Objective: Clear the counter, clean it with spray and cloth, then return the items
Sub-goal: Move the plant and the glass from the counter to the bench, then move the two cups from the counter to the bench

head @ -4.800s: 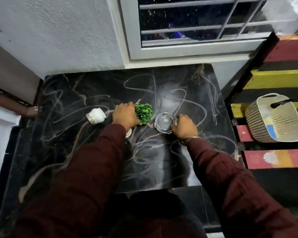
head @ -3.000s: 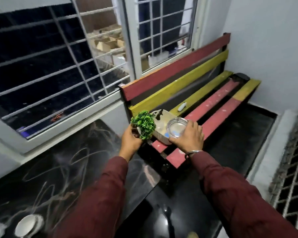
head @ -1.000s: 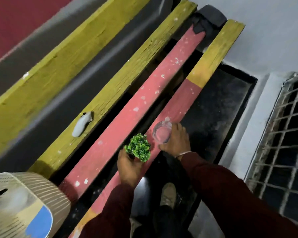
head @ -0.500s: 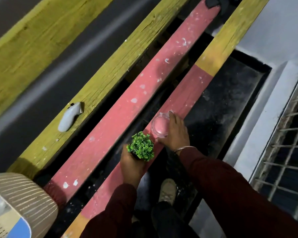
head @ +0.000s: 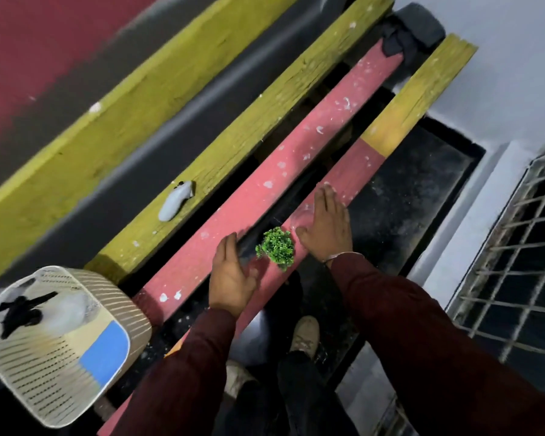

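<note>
Green plant (head: 276, 248) and glass dish (head: 302, 214), carried over seconds ago, now stand on the bench's (head: 265, 184) front red slat; left hand (head: 232, 275) and right hand (head: 326, 225) released, fingers straight; counter nearer clear.

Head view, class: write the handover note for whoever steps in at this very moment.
Left hand: open, beside the small green plant, not gripping it.
Right hand: open, fingers straight over the glass dish.
Plant and dish both sit on the front red slat of the bench.
Basket stands at the bench's left end.
Done: these two items are off the counter.
Left: remaining items, spraying, wiping, then returning everything.
</note>
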A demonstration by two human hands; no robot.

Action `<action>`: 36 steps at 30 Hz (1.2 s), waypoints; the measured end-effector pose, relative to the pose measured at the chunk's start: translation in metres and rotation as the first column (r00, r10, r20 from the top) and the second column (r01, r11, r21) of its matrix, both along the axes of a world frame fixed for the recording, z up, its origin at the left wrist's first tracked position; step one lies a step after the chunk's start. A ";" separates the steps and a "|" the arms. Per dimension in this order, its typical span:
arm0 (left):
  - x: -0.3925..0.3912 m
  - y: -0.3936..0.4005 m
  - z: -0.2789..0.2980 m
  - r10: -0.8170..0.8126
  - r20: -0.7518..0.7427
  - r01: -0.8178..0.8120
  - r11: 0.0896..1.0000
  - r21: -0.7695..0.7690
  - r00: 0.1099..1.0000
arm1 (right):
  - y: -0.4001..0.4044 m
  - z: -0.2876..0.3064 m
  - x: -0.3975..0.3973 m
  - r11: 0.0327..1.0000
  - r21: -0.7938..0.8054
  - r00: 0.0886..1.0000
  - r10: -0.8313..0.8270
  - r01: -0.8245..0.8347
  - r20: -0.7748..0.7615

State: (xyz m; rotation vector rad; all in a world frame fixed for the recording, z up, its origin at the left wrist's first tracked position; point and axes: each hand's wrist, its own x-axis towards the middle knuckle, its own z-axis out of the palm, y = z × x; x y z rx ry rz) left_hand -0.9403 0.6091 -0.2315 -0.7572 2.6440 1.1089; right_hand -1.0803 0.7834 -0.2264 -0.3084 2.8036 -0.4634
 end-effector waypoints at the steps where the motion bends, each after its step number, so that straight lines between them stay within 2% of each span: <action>1: 0.001 -0.006 0.017 -0.030 -0.031 0.028 0.998 -0.054 0.999 | -0.006 0.018 0.004 1.000 0.006 0.999 0.009 -0.009 -0.031; 6: 0.009 -0.037 0.101 -0.168 -0.136 0.114 0.936 -0.334 0.976 | -0.044 0.105 0.023 0.996 0.028 0.974 0.088 -0.084 -0.209; 9: 0.016 -0.061 0.150 -0.197 -0.158 0.121 0.909 -0.399 0.968 | -0.070 0.157 0.034 0.993 0.012 0.950 0.117 -0.119 -0.288; 13: 0.035 -0.088 0.216 -0.195 -0.215 0.073 0.877 -0.474 0.957 | -0.099 0.226 0.052 0.990 -0.030 0.914 0.118 -0.141 -0.388; 20: 0.095 -0.133 0.324 -0.099 -0.288 -0.101 0.789 -0.606 0.952 | -0.159 0.321 0.094 0.945 -0.069 0.830 0.244 -0.320 -0.502; 24: 0.144 -0.157 0.366 0.019 -0.348 -0.249 0.736 -0.630 0.937 | -0.213 0.356 0.133 0.843 -0.115 0.745 0.390 -0.525 -0.542; 28: 0.210 -0.179 0.397 0.208 -0.335 -0.384 0.669 -0.636 0.919 | -0.268 0.379 0.188 0.736 -0.137 0.659 0.487 -0.663 -0.574; 36: 0.422 -0.240 0.419 0.499 -0.337 -0.575 0.470 -0.670 0.799 | -0.374 0.394 0.363 0.451 -0.149 0.445 0.671 -0.880 -0.593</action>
